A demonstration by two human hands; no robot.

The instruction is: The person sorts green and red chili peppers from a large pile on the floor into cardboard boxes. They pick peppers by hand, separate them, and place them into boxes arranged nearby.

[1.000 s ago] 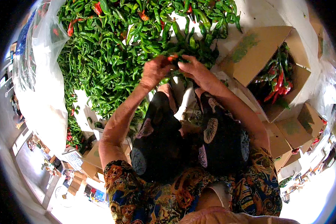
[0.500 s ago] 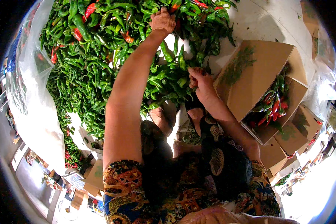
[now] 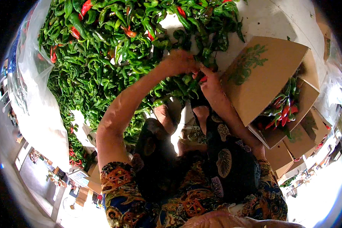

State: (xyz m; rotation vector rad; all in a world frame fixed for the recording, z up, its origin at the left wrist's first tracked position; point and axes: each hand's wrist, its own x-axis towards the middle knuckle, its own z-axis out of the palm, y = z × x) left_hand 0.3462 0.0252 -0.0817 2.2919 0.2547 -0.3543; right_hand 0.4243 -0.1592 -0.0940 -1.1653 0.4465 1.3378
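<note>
A broad heap of green chili peppers (image 3: pixel 87 81), with scattered red ones, spreads in front of me. Over its near right part, my left hand (image 3: pixel 178 62) meets my right hand; motion blurs it, and its fingers cannot be read clearly. My right hand (image 3: pixel 212 84) is closed, thumb toward the left fingertips. A bit of red pepper (image 3: pixel 203 79) shows at its fingers; the rest is hidden. Beneath both hands lie more green peppers (image 3: pixel 184 85).
An open cardboard box (image 3: pixel 264 79) holding red and green peppers (image 3: pixel 283 108) stands tilted beside my right forearm. More cardboard boxes (image 3: pixel 279 157) sit behind it. Clear plastic sheeting (image 3: pixel 36 102) borders the heap on the left. My feet (image 3: pixel 164 117) are at the heap's near edge.
My left hand has drawn back from the far part of the heap, near a red pepper, to my right hand. Red now shows at the right fingers, which stay about where they were.
</note>
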